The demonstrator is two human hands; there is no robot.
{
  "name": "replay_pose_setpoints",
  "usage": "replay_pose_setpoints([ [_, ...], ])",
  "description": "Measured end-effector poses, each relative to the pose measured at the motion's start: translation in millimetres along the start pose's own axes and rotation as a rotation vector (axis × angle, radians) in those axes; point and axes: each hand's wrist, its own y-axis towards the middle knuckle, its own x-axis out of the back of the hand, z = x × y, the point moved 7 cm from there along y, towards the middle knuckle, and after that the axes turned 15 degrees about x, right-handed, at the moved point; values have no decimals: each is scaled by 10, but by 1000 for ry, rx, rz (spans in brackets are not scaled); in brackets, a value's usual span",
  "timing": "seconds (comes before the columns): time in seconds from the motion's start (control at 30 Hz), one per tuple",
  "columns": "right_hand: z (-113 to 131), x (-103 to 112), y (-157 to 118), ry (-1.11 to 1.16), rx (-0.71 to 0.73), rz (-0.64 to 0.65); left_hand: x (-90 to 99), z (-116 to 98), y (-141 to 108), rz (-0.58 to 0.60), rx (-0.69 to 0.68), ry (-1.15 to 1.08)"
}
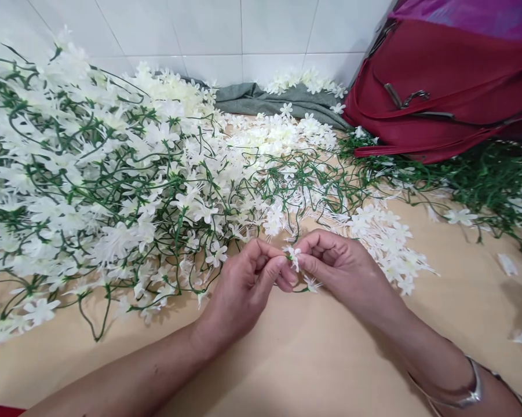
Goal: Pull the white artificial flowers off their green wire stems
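Close together over the front of the table, my two hands meet at a small white artificial flower (292, 255). My left hand (261, 269) pinches its green stem between thumb and forefinger. The thumb and forefinger of my right hand (330, 255) are closed on the white petals. From below the left fingers a green stem runs out to another white blossom (311, 284) near my right thumb. Just beyond the hands lie green stems (325, 188) and a flat heap of loose white petals (384, 240).
A tall pile of white flowers on green stems (113, 174) fills the left. Behind are loose blossoms (282, 136), grey-green cloth (265, 98) and a tiled wall (208, 29). At right, a red bag (434, 75) stands by dark green stems (482, 174) on the tan tabletop (313, 359).
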Motion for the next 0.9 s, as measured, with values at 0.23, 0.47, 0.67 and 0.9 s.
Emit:
replay_pose_setpoints([
  [0.23, -35, -12, -3, 9, -41, 0, -20, -15, -11, 33, 34, -21],
  [0.47, -5, -12, 14, -20, -2, 11, -20, -3, -5, 29, 16, 36],
  [0.67, 175, 170, 65, -170, 230, -119, 7, -146, -111, -100, -161, 208],
  [0.9, 242, 160, 115, -816, 551, -24, 286, -482, -278, -544, -476, 508],
])
